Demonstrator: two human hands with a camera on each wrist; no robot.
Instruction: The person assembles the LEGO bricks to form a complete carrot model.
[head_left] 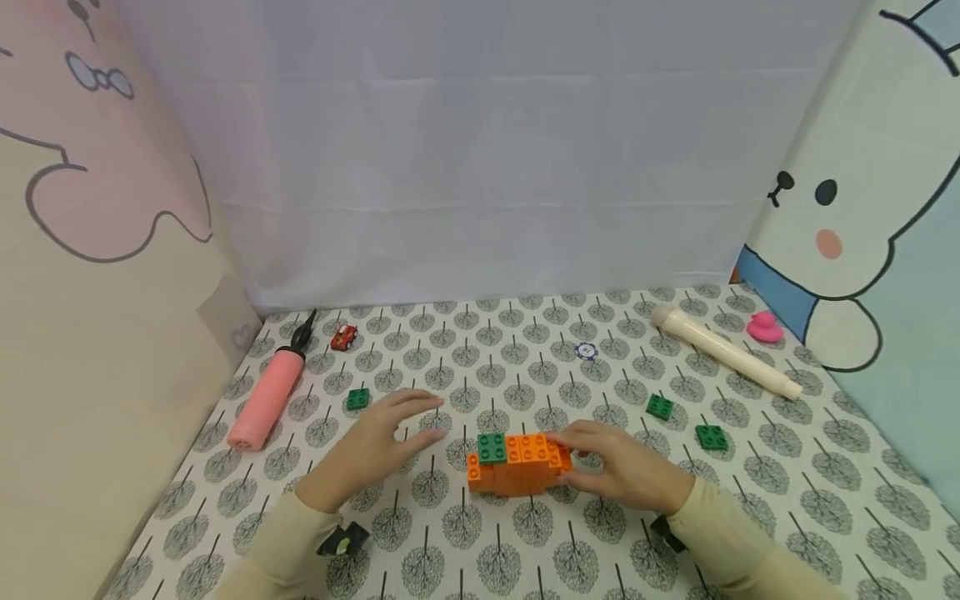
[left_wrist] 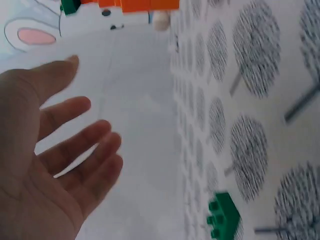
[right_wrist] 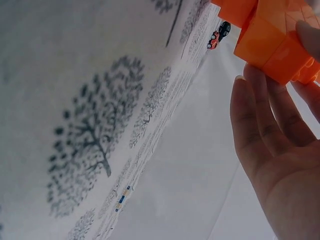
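Observation:
An orange toy-brick build (head_left: 521, 477) stands in the middle of the patterned cloth, with a green brick (head_left: 492, 448) fixed on its top near the left end. My right hand (head_left: 622, 467) grips the build's right end between thumb and fingers; the right wrist view shows its orange bricks (right_wrist: 272, 42) against the fingertips. To the left of the build, my left hand (head_left: 382, 442) hovers with fingers relaxed and apart, holding nothing. The left wrist view shows that hand (left_wrist: 60, 150) with its palm bare and a loose green brick (left_wrist: 223, 217) lower right.
Loose green bricks lie at left (head_left: 357, 399) and at right (head_left: 660, 407). A pink hand pump (head_left: 270, 396) and a red toy car (head_left: 344, 337) are on the left. At the back right are a cream tube (head_left: 727, 352), a pink duck (head_left: 764, 327) and a poker chip (head_left: 586, 351).

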